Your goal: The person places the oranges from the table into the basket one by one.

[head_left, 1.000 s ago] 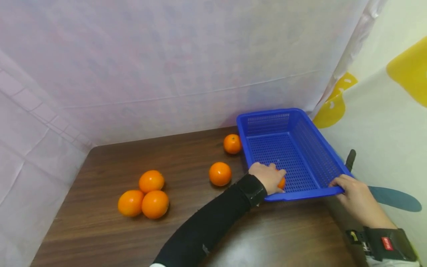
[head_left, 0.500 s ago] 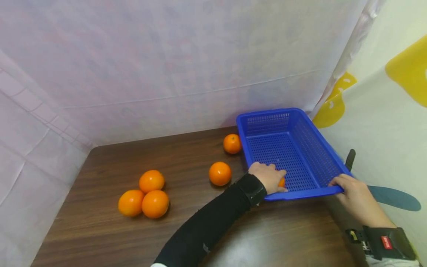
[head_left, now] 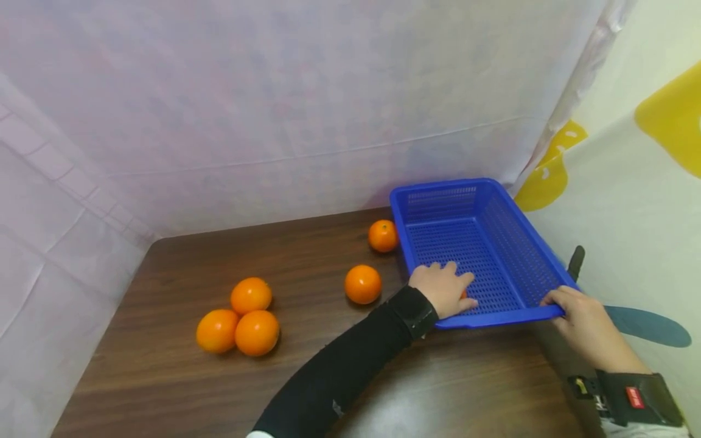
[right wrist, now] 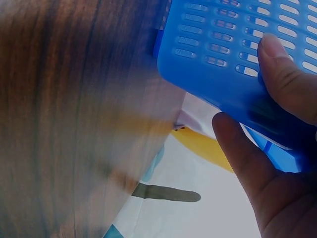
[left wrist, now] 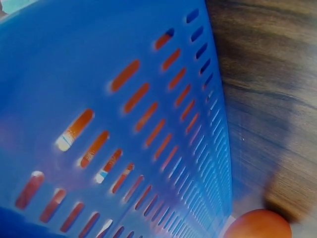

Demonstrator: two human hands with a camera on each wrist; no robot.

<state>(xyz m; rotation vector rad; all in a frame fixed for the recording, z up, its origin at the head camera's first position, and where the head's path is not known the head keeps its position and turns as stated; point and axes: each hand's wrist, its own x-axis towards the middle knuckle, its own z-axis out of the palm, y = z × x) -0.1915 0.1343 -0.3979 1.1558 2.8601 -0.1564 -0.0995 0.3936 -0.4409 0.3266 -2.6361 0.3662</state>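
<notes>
A blue plastic basket (head_left: 499,318) with slotted walls stands at the right end of the table. My left hand (head_left: 442,291) reaches over its near left corner, fingers spread and fairly straight above an orange (head_left: 463,294) inside. Most of that orange is hidden under the hand; its colour shows through the slots in the left wrist view. At the near right corner, my right hand (head_left: 583,319) grips the basket's rim. The right wrist view has the thumb (right wrist: 282,69) against the slotted wall and a finger (right wrist: 237,144) by the rim.
One orange (head_left: 383,236) sits close by the basket's left wall, another (head_left: 363,285) a little nearer. Further left, three oranges (head_left: 257,333) are clustered on the brown wooden table (head_left: 164,389). Cloth (head_left: 274,121) hangs behind the table and on both sides.
My left hand's fingers have loosened and spread, and less of the orange beneath it shows. My right hand stays on the rim.
</notes>
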